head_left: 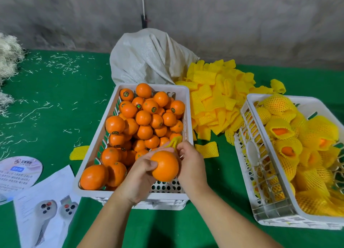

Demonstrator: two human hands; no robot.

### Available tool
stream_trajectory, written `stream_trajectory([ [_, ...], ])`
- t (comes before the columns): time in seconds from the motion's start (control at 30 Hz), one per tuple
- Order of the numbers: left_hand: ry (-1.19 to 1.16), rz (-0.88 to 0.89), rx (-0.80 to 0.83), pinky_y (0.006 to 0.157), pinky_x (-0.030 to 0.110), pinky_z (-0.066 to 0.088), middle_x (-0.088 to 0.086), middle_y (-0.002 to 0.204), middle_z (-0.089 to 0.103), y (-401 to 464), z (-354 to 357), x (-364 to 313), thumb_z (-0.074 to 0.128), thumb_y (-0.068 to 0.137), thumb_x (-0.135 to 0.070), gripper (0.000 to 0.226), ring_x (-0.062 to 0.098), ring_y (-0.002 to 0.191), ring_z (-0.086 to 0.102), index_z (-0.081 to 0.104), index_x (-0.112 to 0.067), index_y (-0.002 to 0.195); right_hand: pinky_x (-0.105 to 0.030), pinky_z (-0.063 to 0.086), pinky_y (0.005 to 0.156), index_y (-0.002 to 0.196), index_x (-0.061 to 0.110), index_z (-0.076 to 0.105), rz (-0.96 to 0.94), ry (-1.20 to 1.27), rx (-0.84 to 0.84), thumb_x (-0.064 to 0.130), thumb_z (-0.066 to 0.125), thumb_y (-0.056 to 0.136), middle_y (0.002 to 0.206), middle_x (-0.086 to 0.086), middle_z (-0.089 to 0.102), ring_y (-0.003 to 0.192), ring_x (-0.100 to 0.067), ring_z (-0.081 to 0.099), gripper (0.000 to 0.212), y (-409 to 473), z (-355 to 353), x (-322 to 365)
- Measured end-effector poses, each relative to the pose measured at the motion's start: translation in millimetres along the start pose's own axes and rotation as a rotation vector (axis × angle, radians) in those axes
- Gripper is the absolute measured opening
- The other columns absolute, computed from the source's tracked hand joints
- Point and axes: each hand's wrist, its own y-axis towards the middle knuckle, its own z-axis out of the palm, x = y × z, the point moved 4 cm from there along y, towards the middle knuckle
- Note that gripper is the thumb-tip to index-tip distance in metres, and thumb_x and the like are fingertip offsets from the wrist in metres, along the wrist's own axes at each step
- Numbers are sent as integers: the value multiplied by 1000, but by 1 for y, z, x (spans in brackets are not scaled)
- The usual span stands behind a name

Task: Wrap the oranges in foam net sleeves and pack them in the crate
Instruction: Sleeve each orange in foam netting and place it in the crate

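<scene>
The left hand (141,170) grips the orange (164,166) (bare), so the right hand (188,159), pinching the sleeve (174,142), should stretch its mouth wide first.

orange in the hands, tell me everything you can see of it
The round, smooth-skinned bare orange is bright, glossy and unwrapped, with no sticker showing. The left hand grips it from the left, thumb across its front. The right hand is beside it, pinching a yellow foam net sleeve just behind its top. It is held above the near edge of the white plastic crate of loose oranges.
</scene>
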Motion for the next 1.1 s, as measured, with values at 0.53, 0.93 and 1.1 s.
stream_trajectory([
  [0.53,225,54,-516,105,51,56,4,150,56,7,-7,2,71,87,-61,78,28,133,60,45,-31,154,-37,47,55,108,30,59,-250,-172,37,30,62,101,83,17,52,66,-8,49,8,-14,3,9],
  [0.93,409,98,-466,82,22,60,-9,120,70,8,-4,5,88,85,-28,59,6,104,72,54,-36,132,-44,42,54,100,29,53,-124,-3,31,44,52,90,75,4,51,61,-14,45,18,-10,1,0],
  [1.1,735,104,-597,105,44,52,-3,140,57,10,-5,7,85,75,-58,93,23,129,55,38,-36,152,-33,41,52,93,32,52,-125,125,-11,46,52,87,69,12,50,59,-9,47,15,-13,-3,-2],
])
